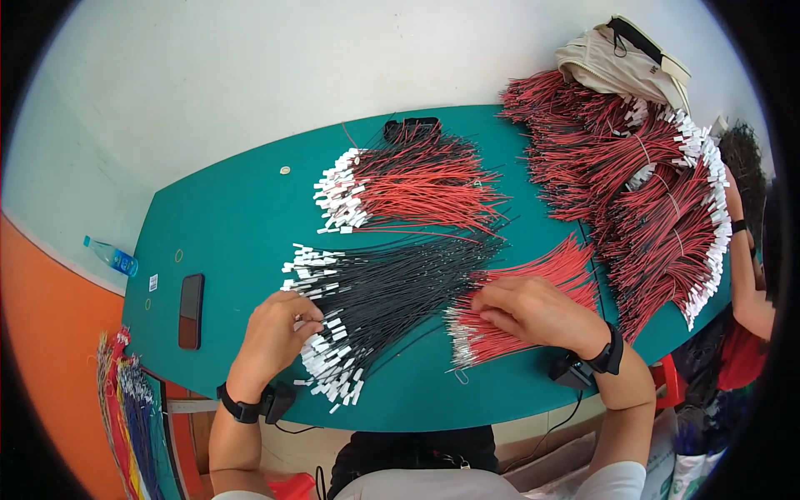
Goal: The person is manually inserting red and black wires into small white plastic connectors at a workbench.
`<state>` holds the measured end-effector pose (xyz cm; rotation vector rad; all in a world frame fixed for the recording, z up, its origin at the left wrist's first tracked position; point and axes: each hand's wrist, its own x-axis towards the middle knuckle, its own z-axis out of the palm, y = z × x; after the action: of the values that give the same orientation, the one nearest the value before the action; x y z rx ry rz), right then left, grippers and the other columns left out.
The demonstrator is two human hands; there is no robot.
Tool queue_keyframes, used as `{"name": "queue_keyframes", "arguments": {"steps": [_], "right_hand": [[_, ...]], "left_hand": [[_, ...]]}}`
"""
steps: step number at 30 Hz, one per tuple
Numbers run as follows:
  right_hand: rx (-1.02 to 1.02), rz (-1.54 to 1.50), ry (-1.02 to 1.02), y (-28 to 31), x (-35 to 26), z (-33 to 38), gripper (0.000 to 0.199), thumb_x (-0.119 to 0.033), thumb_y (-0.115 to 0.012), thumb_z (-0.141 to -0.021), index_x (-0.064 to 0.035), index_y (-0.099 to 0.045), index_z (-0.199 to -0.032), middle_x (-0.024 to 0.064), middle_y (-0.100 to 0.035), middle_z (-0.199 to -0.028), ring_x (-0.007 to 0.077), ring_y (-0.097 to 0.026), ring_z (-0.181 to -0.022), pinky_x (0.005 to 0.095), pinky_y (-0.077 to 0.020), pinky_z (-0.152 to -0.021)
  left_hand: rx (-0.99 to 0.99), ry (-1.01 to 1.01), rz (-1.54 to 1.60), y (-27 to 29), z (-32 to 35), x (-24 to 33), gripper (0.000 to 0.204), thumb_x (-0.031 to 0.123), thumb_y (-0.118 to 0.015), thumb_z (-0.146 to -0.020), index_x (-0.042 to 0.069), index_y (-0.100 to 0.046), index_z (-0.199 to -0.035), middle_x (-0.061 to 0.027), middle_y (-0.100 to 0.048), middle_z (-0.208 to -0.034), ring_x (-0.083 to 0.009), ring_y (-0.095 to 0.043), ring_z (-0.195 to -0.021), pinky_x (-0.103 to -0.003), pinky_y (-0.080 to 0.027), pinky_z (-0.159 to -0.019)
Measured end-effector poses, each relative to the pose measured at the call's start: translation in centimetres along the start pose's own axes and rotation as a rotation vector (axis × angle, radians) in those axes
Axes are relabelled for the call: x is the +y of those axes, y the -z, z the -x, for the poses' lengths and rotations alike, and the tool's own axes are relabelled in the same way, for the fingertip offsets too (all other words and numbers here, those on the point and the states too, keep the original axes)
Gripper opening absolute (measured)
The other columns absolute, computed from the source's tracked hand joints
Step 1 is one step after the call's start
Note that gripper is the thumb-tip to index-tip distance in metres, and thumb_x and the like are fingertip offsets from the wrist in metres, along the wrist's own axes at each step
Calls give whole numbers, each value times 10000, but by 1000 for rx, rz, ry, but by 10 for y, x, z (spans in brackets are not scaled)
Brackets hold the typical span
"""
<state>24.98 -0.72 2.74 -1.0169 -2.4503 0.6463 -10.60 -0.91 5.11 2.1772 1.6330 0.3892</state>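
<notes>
A fanned bundle of black wires point(392, 279) with white plastic connectors point(335, 367) at its left end lies in front of me. My left hand point(279, 327) is at those connectors, thumb and fingertips pinched together on one of them. To the right, my right hand point(533, 307) rests over a bundle of red wires point(546, 271) with bare pale tips facing left. Its fingers are curled and closed at the tips of the red wires, and the hand partly hides what they pinch. Beyond the black wires lies a bundle of joined red and black wires point(429, 187) with white connectors.
A large pile of red and black wires point(642, 200) covers the green table's point(242, 225) right side, a beige bag point(621, 67) on top. At left are a phone point(191, 311) and a bottle point(112, 256). Another person's arm point(748, 292) is at the right edge.
</notes>
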Motion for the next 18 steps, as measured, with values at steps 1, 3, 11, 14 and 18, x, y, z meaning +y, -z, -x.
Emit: {"name": "queue_keyframes", "arguments": {"steps": [1, 3, 11, 14, 18], "right_hand": [[62, -46, 58, -2, 1, -1, 112, -75, -622, -841, -34, -564, -928, 138, -606, -817, 349, -612, -791, 442, -490, -666], [127, -87, 115, -1, 0, -1, 113, -72, -613, -848, -34, -558, -939, 142, -604, -812, 356, -614, -788, 454, -489, -659], [105, -105, 34, 4, -3, 1, 92, -75, -588, -886, -44, -555, -966, 145, -629, -845, 363, -619, -804, 454, -493, -667], [93, -147, -25, 7, -9, 1, 94, -90, -573, -904, -47, -540, -980, 148, -625, -837, 369, -618, -792, 456, -490, -661], [125, -136, 8, 6, -8, 2, 95, -97, -560, -912, -53, -529, -990, 149, -621, -827, 376, -616, -783, 459, -484, -649]], "left_hand": [[22, -6, -14, 0, 0, 1, 119, 26, -751, -715, 44, -672, -803, -78, -629, -784, -273, -592, -799, -381, -471, -687], [65, -21, -43, 0, -1, 3, 113, 26, -747, -718, 41, -673, -802, -75, -626, -780, -275, -593, -798, -386, -469, -677], [169, -201, -205, 1, -1, 10, 96, 44, -735, -751, 52, -678, -828, -104, -606, -740, -268, -567, -693, -357, -450, -604], [169, -196, -245, 0, -1, 10, 116, 53, -727, -758, 52, -667, -857, -111, -623, -755, -287, -585, -691, -358, -463, -611], [162, -88, -157, 3, 1, 17, 184, 30, -721, -748, 40, -659, -921, -129, -655, -792, -305, -623, -703, -360, -485, -626]]}}
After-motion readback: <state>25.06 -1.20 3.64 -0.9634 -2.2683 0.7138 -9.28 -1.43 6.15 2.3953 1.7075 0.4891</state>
